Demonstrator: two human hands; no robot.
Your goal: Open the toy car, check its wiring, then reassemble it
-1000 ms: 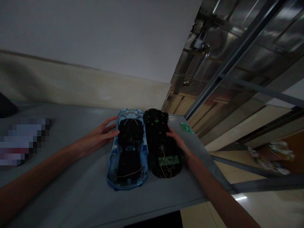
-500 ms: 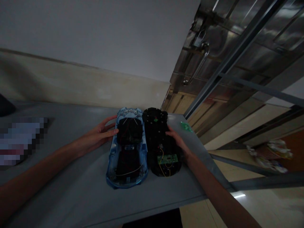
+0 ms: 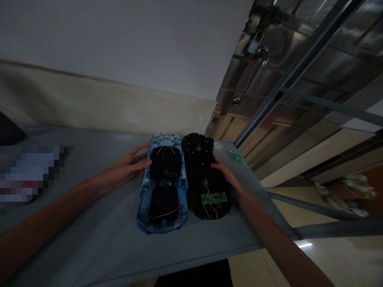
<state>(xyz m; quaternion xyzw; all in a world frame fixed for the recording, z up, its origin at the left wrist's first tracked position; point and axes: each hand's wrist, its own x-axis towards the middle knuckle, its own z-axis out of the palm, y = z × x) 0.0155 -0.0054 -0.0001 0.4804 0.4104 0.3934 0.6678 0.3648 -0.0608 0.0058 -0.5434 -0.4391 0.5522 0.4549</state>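
Note:
A blue toy car body shell [image 3: 163, 187] lies upside down on the grey table [image 3: 89, 239], its dark inside and thin wires showing. Right beside it lies the black car chassis [image 3: 205, 175] with a green circuit board [image 3: 213, 197] and yellow wires. My left hand [image 3: 127, 167] rests flat against the shell's left side, fingers spread and touching its edge. My right hand [image 3: 227, 177] lies against the chassis's right side, fingers touching it. Neither hand lifts anything.
A small green piece [image 3: 237, 157] lies on the table's far right corner. A blurred object [image 3: 26, 175] sits at the table's left. The table's right edge drops to a tiled floor. A metal door with a handle [image 3: 254, 77] stands at the right.
Both hands and both car halves stay in place; only the view has shifted slightly.

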